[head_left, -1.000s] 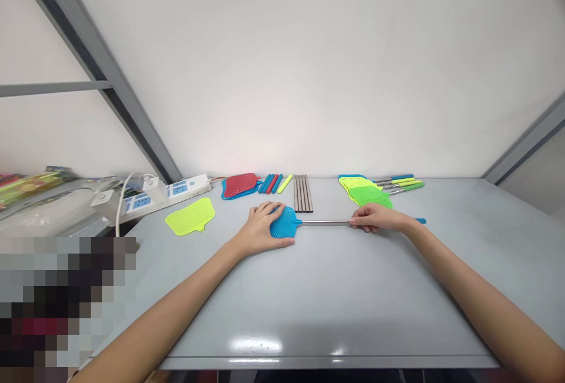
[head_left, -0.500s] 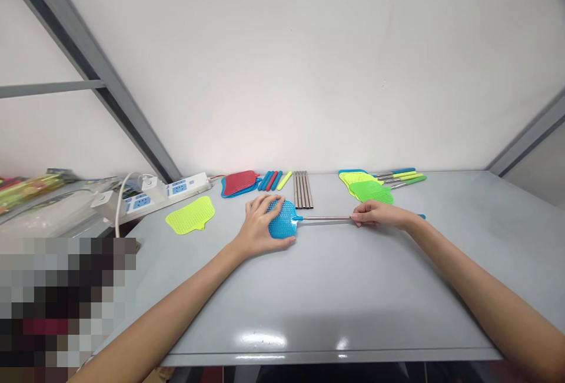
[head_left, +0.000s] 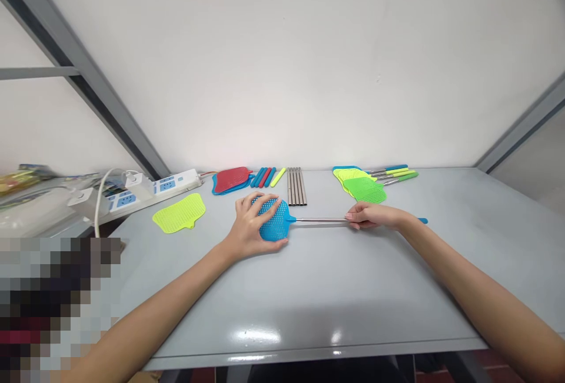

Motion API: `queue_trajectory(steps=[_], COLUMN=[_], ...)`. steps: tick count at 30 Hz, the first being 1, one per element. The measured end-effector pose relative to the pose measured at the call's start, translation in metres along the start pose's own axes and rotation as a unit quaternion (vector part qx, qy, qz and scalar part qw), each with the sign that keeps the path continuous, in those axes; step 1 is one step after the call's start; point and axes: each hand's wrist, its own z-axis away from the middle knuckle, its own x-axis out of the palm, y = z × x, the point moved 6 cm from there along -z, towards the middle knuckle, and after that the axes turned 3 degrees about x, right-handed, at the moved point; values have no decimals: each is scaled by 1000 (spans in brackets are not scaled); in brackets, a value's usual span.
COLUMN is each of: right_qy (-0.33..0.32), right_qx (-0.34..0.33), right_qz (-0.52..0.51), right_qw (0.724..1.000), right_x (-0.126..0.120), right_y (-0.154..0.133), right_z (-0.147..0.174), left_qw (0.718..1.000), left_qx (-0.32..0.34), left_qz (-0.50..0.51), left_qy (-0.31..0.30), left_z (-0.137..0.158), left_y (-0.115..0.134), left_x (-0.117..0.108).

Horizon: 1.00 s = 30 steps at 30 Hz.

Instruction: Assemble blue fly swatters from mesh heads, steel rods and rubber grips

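At far left, bags (head_left: 24, 178), too blurred to make out. Next, a white power strip (head_left: 183, 181), set at a slant, with plugs and a white cable (head_left: 97, 202) at its near end. Just right of the strip, flat on the grey table (head_left: 353, 295) and apart from the rest, a lime head (head_left: 179, 213). Farther back and to the right, near the wall (head_left: 282, 89), a red head (head_left: 232, 178) lying with blue showing beneath. Right beside that, a row of five grips (head_left: 267, 177): blue, blue, red, blue, lime.

Nearer, a left hand (head_left: 253, 227) spread over the left part of the blue swatter (head_left: 277, 224), thumb along the near edge, fingers across the far edge, holding the head between them. Behind it to the right, steel tubes (head_left: 296, 187) side by side. Out from the head, running right across mid-table, a thin steel rod (head_left: 320, 219). Beyond, far right, a pile of swatters (head_left: 365, 190), lime and green on top, grips pointing right. Nearer again, a right hand (head_left: 371, 216), thumb and fingertips pinched together on the rod, other fingers partly hidden. Past the wrist, a blue grip end (head_left: 423, 220) poking out
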Motion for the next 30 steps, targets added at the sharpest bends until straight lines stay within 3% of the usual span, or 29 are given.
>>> queue_trajectory(steps=[11, 15, 21, 30], right_qy=[-82, -89, -5, 111], right_qx=[38, 54, 33, 9], right_qz=[-99, -109, -64, 18], right_qw=[991, 989, 997, 994], right_x=[16, 20, 7, 6], right_y=[3, -4, -13, -23], right_z=[-2, 1, 4, 0], left_qw=[998, 1000, 997, 993], left_qx=[37, 23, -24, -61], left_qz=[-20, -13, 4, 27], left_qy=[41, 5, -68, -93], left_z=[1, -2, -8, -3], left_y=[10, 7, -1, 1], left_x=[-12, -8, 3, 8])
